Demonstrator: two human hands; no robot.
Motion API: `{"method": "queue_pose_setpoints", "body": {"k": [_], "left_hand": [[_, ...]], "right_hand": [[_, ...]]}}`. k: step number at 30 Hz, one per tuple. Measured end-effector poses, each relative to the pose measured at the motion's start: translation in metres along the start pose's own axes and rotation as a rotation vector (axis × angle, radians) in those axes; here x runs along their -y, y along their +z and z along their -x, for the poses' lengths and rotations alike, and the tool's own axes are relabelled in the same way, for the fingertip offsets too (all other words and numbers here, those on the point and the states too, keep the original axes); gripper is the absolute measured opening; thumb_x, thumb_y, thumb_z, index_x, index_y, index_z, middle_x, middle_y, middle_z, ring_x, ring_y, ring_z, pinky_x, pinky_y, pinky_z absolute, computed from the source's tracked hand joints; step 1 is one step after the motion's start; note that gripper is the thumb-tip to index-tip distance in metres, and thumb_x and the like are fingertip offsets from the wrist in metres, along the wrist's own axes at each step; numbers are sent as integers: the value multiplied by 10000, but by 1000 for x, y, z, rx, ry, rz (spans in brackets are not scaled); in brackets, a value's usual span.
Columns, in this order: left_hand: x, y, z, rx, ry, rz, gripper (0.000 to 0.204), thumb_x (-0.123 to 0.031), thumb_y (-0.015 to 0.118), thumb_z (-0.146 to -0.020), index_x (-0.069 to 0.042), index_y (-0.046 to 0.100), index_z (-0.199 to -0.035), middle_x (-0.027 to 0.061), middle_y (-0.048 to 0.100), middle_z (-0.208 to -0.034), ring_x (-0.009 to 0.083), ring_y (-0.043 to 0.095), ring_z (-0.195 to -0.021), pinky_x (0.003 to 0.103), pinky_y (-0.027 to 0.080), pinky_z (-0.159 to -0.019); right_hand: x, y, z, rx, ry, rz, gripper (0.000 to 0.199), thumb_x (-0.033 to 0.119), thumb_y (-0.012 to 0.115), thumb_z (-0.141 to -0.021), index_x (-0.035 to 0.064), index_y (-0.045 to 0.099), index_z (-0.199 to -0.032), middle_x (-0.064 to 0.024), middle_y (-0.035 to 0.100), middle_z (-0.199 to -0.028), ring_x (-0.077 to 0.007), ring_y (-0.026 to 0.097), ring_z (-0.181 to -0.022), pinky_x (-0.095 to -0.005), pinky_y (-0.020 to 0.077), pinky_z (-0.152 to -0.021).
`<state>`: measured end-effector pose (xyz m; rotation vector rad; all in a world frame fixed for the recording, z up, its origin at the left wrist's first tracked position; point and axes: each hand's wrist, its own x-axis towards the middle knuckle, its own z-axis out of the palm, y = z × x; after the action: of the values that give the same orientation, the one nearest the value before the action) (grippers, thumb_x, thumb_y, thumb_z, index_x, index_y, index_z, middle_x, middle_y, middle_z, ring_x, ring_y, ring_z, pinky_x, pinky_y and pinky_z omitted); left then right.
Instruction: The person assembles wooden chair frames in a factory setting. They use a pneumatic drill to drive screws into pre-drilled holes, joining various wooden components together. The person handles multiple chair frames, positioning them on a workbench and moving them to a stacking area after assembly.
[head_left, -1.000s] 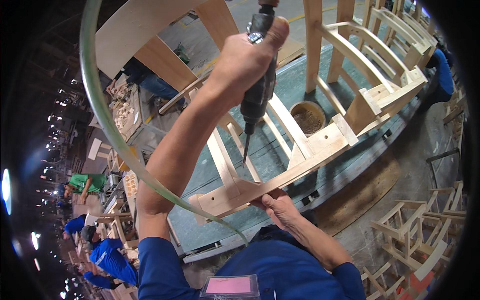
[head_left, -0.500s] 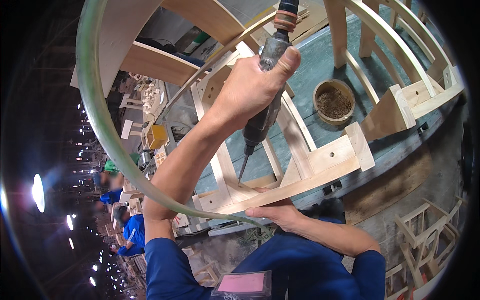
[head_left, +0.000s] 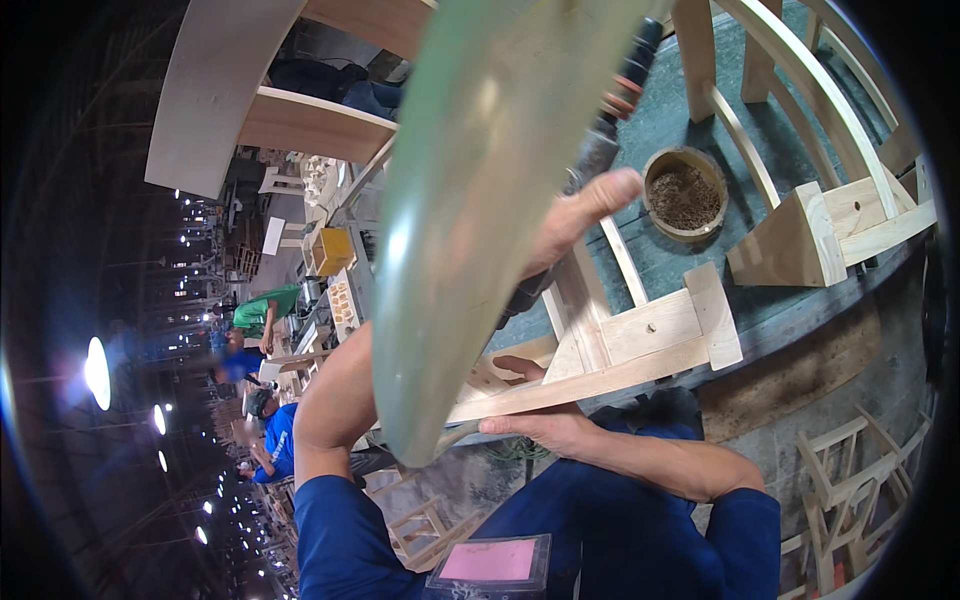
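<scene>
My left hand (head_left: 580,215) is wrapped round a dark pneumatic screwdriver (head_left: 597,150), its thumb along the body. The driver leans with its top toward the far right. A thick translucent green air hose (head_left: 450,250) crosses close in front, hiding most of the hand and the driver's tip. Below, a pale wooden frame (head_left: 630,375) with slanted rails and a corner block lies on the teal bench (head_left: 662,110). My right hand (head_left: 548,428) grips its near rail, thumb on the outer side and fingertips showing over the inner side.
A round tub (head_left: 668,228) of small brown pieces, perhaps screws, stands beyond the frame. Another curved wooden frame (head_left: 785,235) is at the right. More frames (head_left: 850,470) sit on the floor, lower right. People in blue (head_left: 280,440) and green (head_left: 265,310) work at the left.
The hose has swung rightward across the view and now covers much of my left hand. The driver's top has tipped further right. My right hand keeps its hold on the rail.
</scene>
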<state>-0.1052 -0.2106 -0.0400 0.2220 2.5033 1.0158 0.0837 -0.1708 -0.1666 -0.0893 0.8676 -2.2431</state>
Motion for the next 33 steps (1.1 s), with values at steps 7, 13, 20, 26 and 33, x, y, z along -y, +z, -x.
{"method": "queue_pose_setpoints", "body": {"k": [7, 13, 20, 26, 33], "left_hand": [[-16, 21, 15, 2, 107, 73, 534, -563, 769, -796, -55, 611, -833, -33, 509, -665, 66, 483, -632, 262, 386, -554], [-18, 23, 27, 15, 96, -164, 598, -535, 779, -764, 13, 679, -981, 53, 652, -744, 144, 607, -702, 338, 491, -672], [-27, 27, 36, 31, 79, -212, 565, -506, 783, -751, 25, 681, -917, 94, 653, -683, 161, 633, -631, 344, 503, -627], [-27, 25, 40, -25, 94, -219, 512, -443, 789, -754, 27, 677, -922, 108, 660, -693, 165, 636, -625, 339, 507, -617], [-24, 26, 39, -37, 84, -235, 509, -438, 778, -754, 31, 666, -917, 130, 662, -701, 211, 667, -673, 366, 520, -657]], "right_hand": [[-32, -6, -15, 27, -48, 5, 740, 267, 915, -682, -68, 545, -1229, -168, 595, -1173, -221, 578, -1103, -327, 492, -945], [-16, 2, -8, -59, -23, 102, 529, 159, 889, -708, -23, 605, -1116, -128, 632, -1090, -181, 597, -1022, -307, 513, -878], [-26, 0, -16, -99, -70, -90, 490, 22, 877, -670, 16, 589, -1066, -78, 599, -1016, -176, 592, -966, -322, 522, -843], [-27, 0, -14, -106, -40, -125, 522, 65, 898, -655, 5, 589, -1072, -83, 597, -1011, -173, 590, -959, -313, 521, -833], [-26, -5, -13, -89, -22, -89, 511, 73, 894, -657, 7, 595, -1067, -78, 606, -998, -169, 591, -959, -319, 514, -838]]}}
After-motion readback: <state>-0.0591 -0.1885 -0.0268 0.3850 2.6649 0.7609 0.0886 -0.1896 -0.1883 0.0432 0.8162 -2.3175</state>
